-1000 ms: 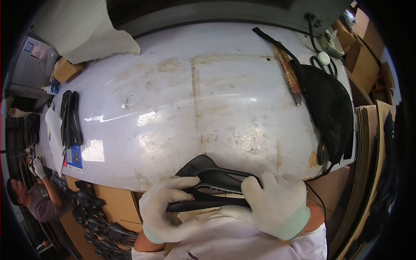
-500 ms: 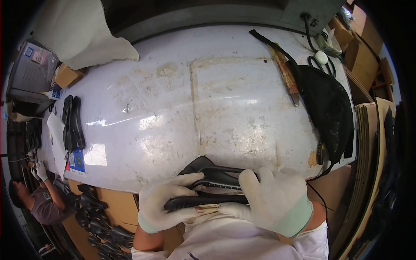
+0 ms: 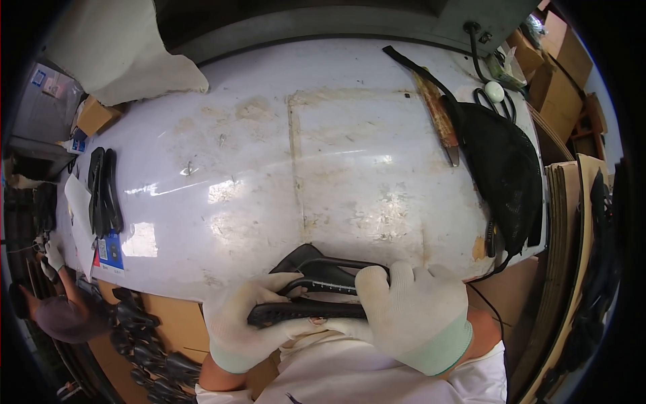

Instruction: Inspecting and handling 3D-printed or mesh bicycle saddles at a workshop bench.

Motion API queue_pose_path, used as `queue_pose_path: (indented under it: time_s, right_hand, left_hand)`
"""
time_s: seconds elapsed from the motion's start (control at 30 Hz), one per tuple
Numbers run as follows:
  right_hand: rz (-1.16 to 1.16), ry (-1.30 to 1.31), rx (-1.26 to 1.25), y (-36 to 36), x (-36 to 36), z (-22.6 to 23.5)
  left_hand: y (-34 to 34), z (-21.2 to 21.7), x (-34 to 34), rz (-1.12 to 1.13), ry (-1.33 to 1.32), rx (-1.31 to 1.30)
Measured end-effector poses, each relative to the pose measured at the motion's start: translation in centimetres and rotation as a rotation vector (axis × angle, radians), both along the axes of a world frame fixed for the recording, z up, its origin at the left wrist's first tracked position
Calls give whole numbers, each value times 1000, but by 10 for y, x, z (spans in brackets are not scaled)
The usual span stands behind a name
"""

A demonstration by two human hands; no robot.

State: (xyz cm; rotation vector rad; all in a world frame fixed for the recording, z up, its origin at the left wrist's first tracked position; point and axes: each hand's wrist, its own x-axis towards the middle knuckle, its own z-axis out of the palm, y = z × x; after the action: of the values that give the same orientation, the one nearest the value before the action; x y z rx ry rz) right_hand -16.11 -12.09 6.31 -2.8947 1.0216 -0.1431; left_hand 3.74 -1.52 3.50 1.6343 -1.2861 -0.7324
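At the table's near edge I hold a black bicycle saddle (image 3: pixel 323 310) with both hands, both in white knit gloves. My left hand (image 3: pixel 243 316) is closed around its left part, thumb underneath and fingers over the dark frame. My right hand (image 3: pixel 418 311) grips the other end, with the thumb side toward the middle. A curved rail with small pale marks (image 3: pixel 324 287) shows between the hands. The wide black far part (image 3: pixel 299 258) of the saddle rests at or just over the table's edge; I cannot tell which. My fingers hide both ends.
On the white, stained table (image 3: pixel 235 148) lie a worn knife-like tool (image 3: pixel 441 121), a black mesh bag (image 3: pixel 505 168) and dark saddles (image 3: pixel 104 192). A grey machine (image 3: pixel 323 27) stands behind. Several black saddles (image 3: pixel 145 343) lie at lower left, near a co-worker (image 3: pixel 70 313).
The view has shifted slightly, so the table things sit a little further left. Both hands keep hold of the saddle, with the left fingers drawn slightly in. The co-worker has bent lower.
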Motion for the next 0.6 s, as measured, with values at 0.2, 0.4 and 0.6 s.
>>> queue_pose_path:
  time_s: [0.2, 0.4, 0.6]
  right_hand:
    - [-18, 29, 38, 1, 6, 1]
    - [-22, -81, 62, -4, -31, -17]
    - [-45, -346, -10, -26, -68, -127]
  left_hand:
    - [0, 2, -4, 126, -153, 40]
    - [-9, 0, -4, -171, -99, 39]
    - [12, -19, 2, -167, 398, -148]
